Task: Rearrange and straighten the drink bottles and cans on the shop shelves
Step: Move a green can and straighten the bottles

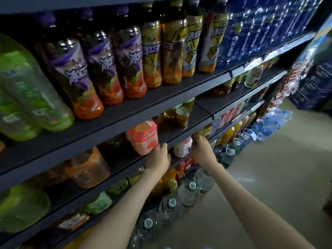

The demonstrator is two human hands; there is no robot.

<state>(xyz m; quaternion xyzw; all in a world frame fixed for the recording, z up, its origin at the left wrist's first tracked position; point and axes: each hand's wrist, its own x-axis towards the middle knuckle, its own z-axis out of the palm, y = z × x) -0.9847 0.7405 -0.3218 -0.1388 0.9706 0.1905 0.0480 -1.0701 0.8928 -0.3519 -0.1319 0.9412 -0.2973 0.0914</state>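
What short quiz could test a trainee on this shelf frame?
1. True or false: the left hand touches the pink bottle.
2. The three dark bottles just right of the green bottles have caps coloured: A purple, B red, C white.
3. Fill in: the gold can stands ___ on its shelf.
Key: 1 true; 2 A; 3 upright.

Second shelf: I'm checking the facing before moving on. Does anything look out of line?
Yes. One gold can stands by itself, with bare shelf between it and the pink bottle, which sits forward at the edge.
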